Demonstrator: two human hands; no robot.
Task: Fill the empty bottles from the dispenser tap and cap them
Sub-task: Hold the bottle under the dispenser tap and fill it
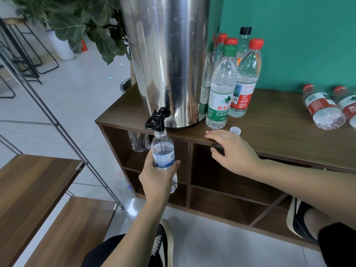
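Bottle: clear, blue label, uncapped, mouth right under the black tap of the steel dispenser | count: about six capped bottles standing by the dispenser, two lying on the table, one white cap | my left hand grips the bottle; my right hand rests flat, fingers relaxed, on the table edge beside the cap

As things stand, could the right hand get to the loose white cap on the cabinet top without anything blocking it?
Probably yes. The right hand rests open on the cabinet top's front edge, and the white cap lies just beyond its fingers with bare wood between. The nearest standing bottle, the green-capped bottle, sits behind that path.
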